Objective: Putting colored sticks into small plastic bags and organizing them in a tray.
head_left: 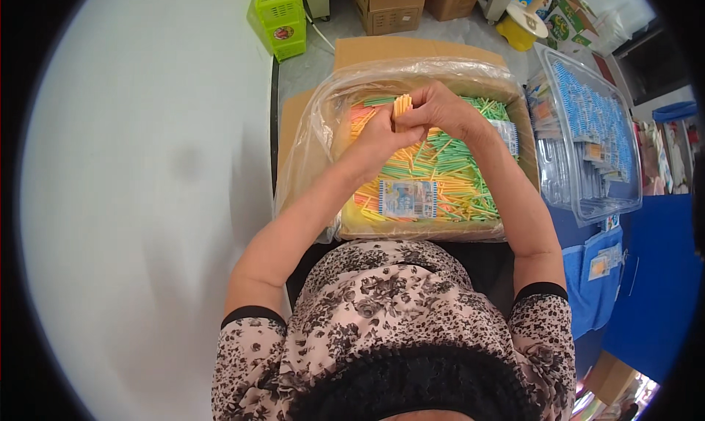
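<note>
My left hand and my right hand meet over the far part of a cardboard box lined with clear plastic. Between them a small upright bundle of thin orange-yellow sticks is gripped, its top ends level with my fingers. Loose sticks in green, yellow, orange and pink fill the box below. On top of these, nearer to me, lies a flat blue-and-clear printed packet. A second packet rests at the box's right side, partly behind my right forearm.
Right of the box stands a clear plastic bin holding many blue-edged packets. A blue cloth hangs below it. Beyond are a green crate, cardboard boxes and a yellow tub. A white wall runs along the left.
</note>
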`<action>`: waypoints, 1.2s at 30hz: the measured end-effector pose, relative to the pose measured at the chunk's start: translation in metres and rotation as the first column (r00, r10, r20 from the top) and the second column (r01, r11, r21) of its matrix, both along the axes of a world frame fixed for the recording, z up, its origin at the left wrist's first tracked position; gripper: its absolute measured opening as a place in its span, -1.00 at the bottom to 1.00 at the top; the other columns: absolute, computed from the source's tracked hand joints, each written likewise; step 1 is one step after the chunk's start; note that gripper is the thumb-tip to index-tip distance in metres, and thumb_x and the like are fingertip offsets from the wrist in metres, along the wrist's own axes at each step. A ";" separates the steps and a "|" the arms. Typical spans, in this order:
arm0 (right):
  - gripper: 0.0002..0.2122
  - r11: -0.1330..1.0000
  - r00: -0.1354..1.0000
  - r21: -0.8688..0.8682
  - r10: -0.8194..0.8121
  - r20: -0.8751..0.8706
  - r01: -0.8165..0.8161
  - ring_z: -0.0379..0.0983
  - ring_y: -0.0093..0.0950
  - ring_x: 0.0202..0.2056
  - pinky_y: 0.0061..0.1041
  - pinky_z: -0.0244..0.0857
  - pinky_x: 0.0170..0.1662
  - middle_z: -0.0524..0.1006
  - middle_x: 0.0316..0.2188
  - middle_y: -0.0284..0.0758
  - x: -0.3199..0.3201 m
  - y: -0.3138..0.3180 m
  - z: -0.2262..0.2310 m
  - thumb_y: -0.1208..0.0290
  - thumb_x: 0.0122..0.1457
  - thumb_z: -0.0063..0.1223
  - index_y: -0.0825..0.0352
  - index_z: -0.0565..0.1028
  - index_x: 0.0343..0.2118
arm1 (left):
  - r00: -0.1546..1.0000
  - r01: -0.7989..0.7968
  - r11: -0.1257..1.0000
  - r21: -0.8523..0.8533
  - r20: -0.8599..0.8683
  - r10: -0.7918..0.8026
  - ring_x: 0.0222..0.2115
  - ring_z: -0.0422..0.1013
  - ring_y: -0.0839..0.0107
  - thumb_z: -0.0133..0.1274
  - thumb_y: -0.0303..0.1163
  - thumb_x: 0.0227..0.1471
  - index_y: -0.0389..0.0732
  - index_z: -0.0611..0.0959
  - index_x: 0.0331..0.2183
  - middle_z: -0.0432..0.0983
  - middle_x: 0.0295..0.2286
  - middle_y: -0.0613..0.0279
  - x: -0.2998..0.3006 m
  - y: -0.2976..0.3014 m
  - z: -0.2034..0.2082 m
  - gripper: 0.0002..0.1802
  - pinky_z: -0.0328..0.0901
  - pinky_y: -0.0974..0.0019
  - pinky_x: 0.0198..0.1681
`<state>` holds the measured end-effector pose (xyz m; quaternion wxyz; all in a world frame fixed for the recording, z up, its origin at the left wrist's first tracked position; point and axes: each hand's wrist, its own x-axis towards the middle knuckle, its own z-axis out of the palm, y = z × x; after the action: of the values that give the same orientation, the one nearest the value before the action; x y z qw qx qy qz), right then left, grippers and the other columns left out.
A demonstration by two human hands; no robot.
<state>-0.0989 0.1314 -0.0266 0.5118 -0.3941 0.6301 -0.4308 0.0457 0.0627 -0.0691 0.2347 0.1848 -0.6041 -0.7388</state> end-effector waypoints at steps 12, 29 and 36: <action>-0.40 0.973 0.818 -0.181 0.010 -0.575 -0.140 0.39 -0.38 -0.06 -0.46 0.31 -0.02 0.47 -0.13 -0.17 0.000 0.022 -0.004 0.33 -0.19 0.36 0.34 0.41 -0.01 | 0.872 0.383 0.802 0.458 0.107 -0.477 -0.50 0.33 0.60 -0.05 -0.47 0.08 -0.14 0.47 -0.30 0.39 -0.51 0.41 -0.004 -0.023 -0.030 -0.92 0.26 0.47 -0.38; -0.51 0.740 0.665 -0.638 -0.369 -0.650 -0.213 0.40 -0.16 -0.18 -0.35 0.34 -0.12 0.45 -0.20 -0.18 0.026 0.001 -0.021 0.40 -0.19 0.33 0.34 0.41 -0.14 | 0.988 0.150 0.826 0.543 -0.116 -0.103 -0.38 0.41 0.50 -0.04 -0.40 0.14 -0.16 0.50 -0.23 0.46 -0.40 0.32 -0.002 -0.032 -0.022 -0.86 0.35 0.35 -0.31; -0.78 0.973 0.373 -0.026 0.063 -0.926 -0.229 0.49 -0.23 -0.44 -0.26 0.37 -0.37 0.51 -0.50 -0.21 0.028 0.024 -0.064 0.25 -0.09 0.19 0.32 0.51 -0.59 | 0.954 -0.244 0.900 0.362 -0.075 0.289 -0.73 0.12 0.67 0.05 -0.31 0.10 -0.16 0.46 -0.46 0.21 -0.71 0.48 0.001 -0.030 -0.006 -0.83 0.11 0.52 -0.66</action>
<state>-0.0706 0.1551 -0.0902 0.0824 -0.6578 0.7355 -0.1398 0.0472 0.0328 -0.0748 0.3353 0.2571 -0.4165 -0.8050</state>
